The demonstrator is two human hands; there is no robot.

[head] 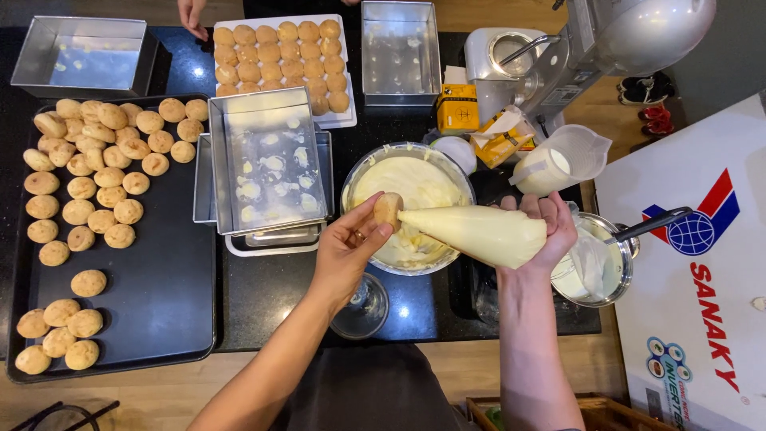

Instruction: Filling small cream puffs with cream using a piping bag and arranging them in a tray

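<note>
Cream-filled piping bag (479, 234) is soft & squishy; our right hand (542, 227) squeezes its fat end, tip touching the light, crumbly puff (388, 211) pinched in left hand (347, 247) fingertips, over the cream bowl (355, 179). Grip gently.

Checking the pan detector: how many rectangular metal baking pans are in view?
4, maybe more hidden. One top left, one top centre, one tilted at centre resting on another pan under it. The stack may hide further pans.
</note>
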